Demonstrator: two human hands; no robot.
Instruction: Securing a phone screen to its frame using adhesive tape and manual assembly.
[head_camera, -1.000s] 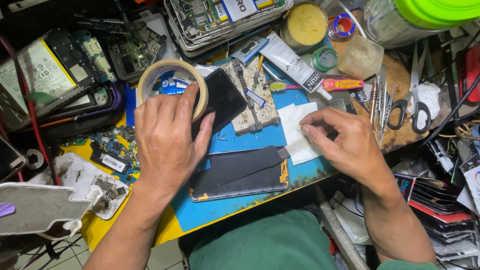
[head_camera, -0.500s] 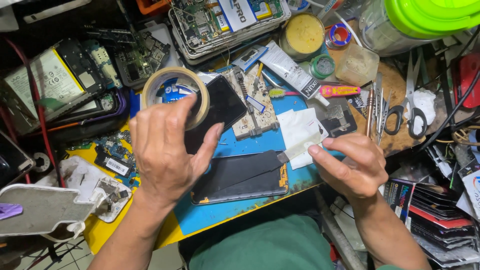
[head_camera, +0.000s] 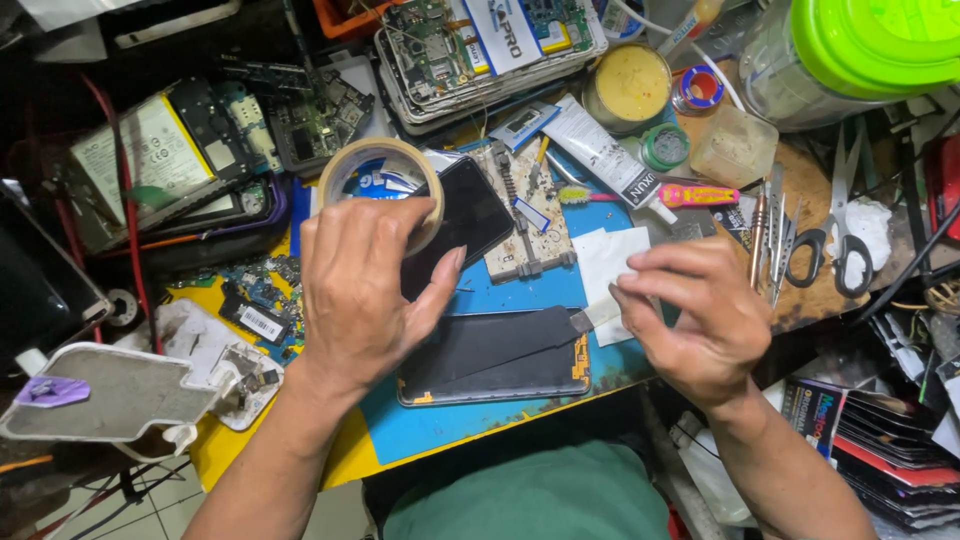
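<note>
The left hand (head_camera: 360, 290) gripped a tape roll (head_camera: 385, 185) above the phone (head_camera: 495, 355); the right hand (head_camera: 690, 315) pinched its pulled strip (head_camera: 530, 335) taut across the phone's back.

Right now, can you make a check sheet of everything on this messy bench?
Surface: blue mat over a yellow board, crowded.
Job's things: tan roll of tape; dark flat phone panel lying on the mat.
Clutter: black-handled scissors, round tin of yellow paste, bare green circuit boards, white paper scrap.
Grippers: left hand holds the roll; right hand pinches a strip end at the panel's corner.
Cables: red wire at left.
Surroundings: green-lidded clear jar, tiled floor below.
</note>
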